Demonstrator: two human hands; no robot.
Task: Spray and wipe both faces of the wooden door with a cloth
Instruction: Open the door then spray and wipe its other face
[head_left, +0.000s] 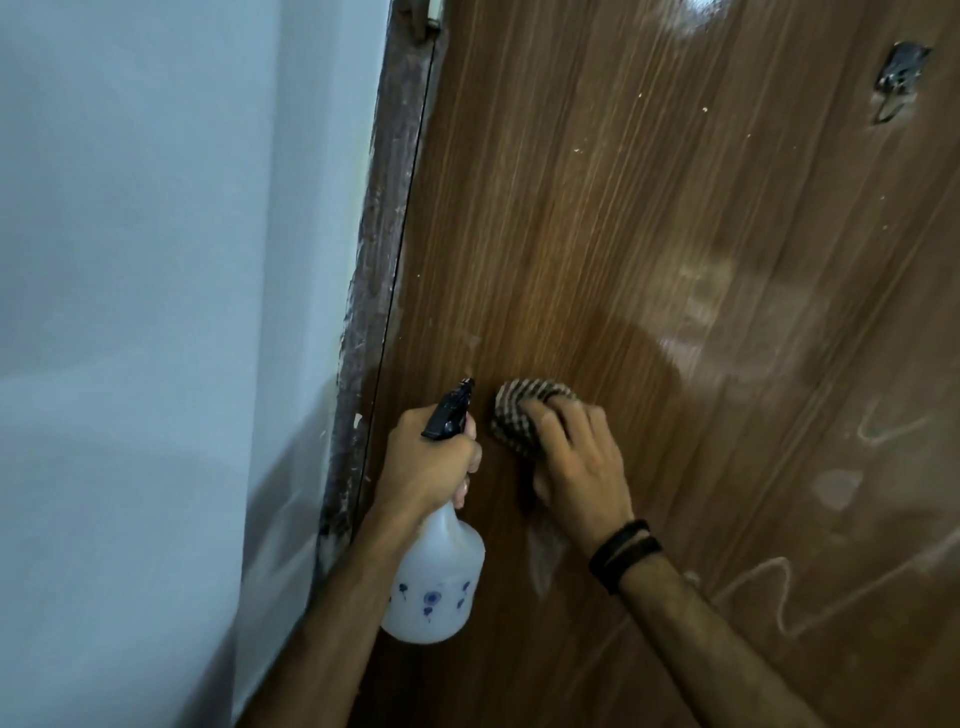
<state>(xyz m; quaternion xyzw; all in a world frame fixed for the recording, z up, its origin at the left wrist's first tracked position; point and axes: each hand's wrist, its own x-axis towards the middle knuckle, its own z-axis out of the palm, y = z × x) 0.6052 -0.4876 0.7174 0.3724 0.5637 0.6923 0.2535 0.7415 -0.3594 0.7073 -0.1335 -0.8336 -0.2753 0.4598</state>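
Left hand grips spray bottle clear of the wooden door; right hand presses bunched cloth flat on it, likely for wiping contact

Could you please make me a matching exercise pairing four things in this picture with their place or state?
Things:
1. spray bottle
2. checked cloth
3. metal hook
4. black wristband

Places or states:
A. fixed high on the door, at upper right
B. gripped by the left hand
C. round the right forearm
D. pressed to the door under the right hand

Pairs: 1-B, 2-D, 3-A, 4-C
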